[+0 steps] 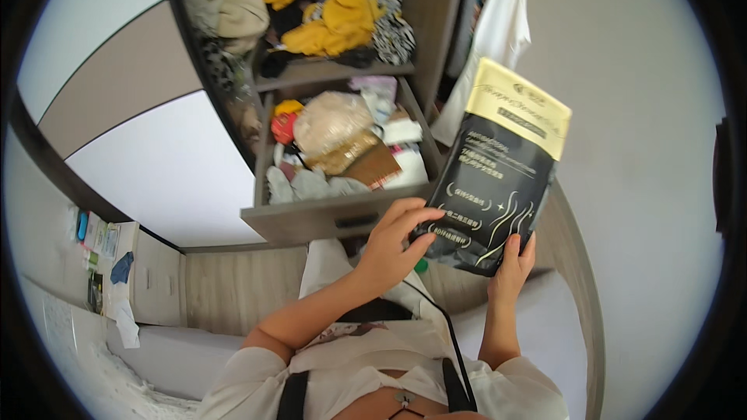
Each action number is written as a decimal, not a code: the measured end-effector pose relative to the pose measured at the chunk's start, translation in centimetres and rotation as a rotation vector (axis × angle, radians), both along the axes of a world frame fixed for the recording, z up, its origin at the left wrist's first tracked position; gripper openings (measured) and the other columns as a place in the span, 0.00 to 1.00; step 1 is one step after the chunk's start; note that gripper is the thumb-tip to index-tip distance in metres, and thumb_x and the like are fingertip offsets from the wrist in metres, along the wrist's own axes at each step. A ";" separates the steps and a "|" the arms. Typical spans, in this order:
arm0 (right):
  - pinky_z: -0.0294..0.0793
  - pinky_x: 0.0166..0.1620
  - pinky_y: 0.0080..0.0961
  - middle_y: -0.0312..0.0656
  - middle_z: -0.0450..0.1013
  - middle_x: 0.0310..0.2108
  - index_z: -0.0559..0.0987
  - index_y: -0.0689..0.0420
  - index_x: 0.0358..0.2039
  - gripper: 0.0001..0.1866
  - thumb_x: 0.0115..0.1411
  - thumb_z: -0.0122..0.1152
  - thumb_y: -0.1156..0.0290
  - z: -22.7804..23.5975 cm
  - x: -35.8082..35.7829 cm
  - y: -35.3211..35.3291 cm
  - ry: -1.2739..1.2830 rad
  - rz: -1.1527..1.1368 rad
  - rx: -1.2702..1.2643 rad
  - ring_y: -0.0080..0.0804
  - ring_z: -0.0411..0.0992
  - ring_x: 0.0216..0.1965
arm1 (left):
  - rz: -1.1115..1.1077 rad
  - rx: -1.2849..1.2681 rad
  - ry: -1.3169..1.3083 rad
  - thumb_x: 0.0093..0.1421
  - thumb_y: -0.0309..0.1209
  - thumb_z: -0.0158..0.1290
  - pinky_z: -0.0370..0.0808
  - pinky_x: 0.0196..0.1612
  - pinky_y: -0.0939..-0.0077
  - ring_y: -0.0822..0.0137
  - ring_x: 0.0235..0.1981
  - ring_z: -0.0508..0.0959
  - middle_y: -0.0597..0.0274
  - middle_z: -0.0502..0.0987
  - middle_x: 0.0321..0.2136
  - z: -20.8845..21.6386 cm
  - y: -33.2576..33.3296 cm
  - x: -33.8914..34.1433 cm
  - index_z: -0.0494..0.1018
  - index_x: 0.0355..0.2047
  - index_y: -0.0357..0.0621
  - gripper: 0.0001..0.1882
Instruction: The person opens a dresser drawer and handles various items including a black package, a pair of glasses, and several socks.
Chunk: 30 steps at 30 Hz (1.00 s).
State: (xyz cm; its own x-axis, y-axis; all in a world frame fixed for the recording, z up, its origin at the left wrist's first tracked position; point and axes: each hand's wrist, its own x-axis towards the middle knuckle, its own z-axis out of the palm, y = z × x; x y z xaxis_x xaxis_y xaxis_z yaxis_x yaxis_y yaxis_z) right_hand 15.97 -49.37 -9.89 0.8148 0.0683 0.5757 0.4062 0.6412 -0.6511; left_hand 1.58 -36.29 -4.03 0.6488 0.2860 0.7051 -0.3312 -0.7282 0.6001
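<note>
A black pouch with a pale yellow top band (498, 175) is held up in front of the drawer, its printed face toward me and leaning to the right. My right hand (512, 266) grips its lower right edge, thumb on the front and the other fingers mostly hidden behind. At the lower left edge is my left hand (398, 243), its fingers apart and the tips touching the front of the pouch. Just beyond stands a pulled-out drawer (311, 222) filled with bagged and loose items, among them a clear plastic bag with something beige (331, 120).
Above the drawer, a wardrobe shelf holds heaped clothes, including a yellow garment (342, 19). White and brown sliding doors (167, 163) stand at the left. A white cloth (506, 15) hangs at the right. A low white cabinet (156, 280) with small items is far left.
</note>
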 end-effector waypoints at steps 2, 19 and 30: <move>0.60 0.47 0.18 0.37 0.66 0.40 0.65 0.65 0.47 0.20 0.58 0.50 0.65 0.6 -0.9 0.1 -0.093 0.134 -0.098 0.22 0.63 0.40 | -0.024 -0.094 -0.080 0.48 0.15 0.51 0.64 0.34 0.87 0.77 0.32 0.66 0.63 0.63 0.41 -0.9 -0.1 -2.5 0.70 0.42 0.41 0.20; 0.61 0.14 0.12 0.34 0.67 0.26 0.60 0.49 0.51 0.18 0.60 0.46 0.65 23.1 -0.6 23.5 -0.035 0.912 -0.747 0.20 0.64 0.14 | 0.263 -0.284 -0.012 0.50 0.15 0.48 0.58 0.14 0.89 0.85 0.14 0.60 0.70 0.65 0.30 13.7 20.6 -6.7 0.68 0.43 0.44 0.19; 0.76 0.35 0.22 0.41 0.62 0.43 0.38 0.58 0.60 0.38 0.57 0.50 0.76 25.9 2.9 40.7 0.087 1.112 -0.590 0.37 0.70 0.43 | 0.585 -0.405 -0.380 0.46 0.22 0.55 0.70 0.43 0.76 0.61 0.42 0.71 0.47 0.54 0.52 16.6 35.8 0.4 0.63 0.48 0.38 0.26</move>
